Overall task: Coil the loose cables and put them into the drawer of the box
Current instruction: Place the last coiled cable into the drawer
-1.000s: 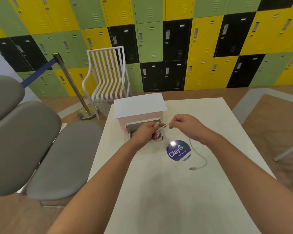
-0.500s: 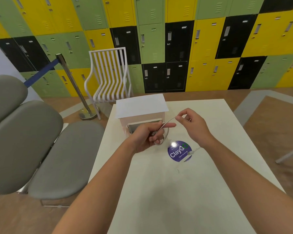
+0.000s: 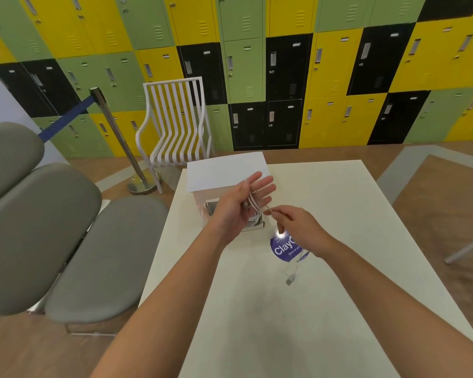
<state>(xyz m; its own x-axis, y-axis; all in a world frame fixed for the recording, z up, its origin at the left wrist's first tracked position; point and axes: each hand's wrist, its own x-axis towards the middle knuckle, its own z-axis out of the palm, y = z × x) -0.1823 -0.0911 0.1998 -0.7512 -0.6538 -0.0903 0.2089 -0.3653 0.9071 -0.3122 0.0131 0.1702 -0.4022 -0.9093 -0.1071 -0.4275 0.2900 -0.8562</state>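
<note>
A white cable [image 3: 253, 202] is looped several times around my left hand [image 3: 238, 208], whose fingers point straight up while the thumb pins the loops against the palm. My right hand [image 3: 298, 227] pinches the cable just right of the loops. The loose tail runs under my right wrist and ends in a plug [image 3: 290, 280] lying on the table. Behind my left hand stands the white box [image 3: 227, 173]. Its drawer [image 3: 258, 228] is pulled out, with coiled cable inside, partly hidden by my hand.
The box sits at the far left of a white table [image 3: 325, 309]; a round purple sticker [image 3: 283, 249] marks the tabletop below my right hand. A grey bench [image 3: 66, 241] lies left, a white slatted chair [image 3: 175, 124] and a barrier post [image 3: 115, 140] beyond.
My left hand opened its fingers upward with more loops around it. My right hand swung down and toward me, drawing the cable, and the free tail grew shorter.
</note>
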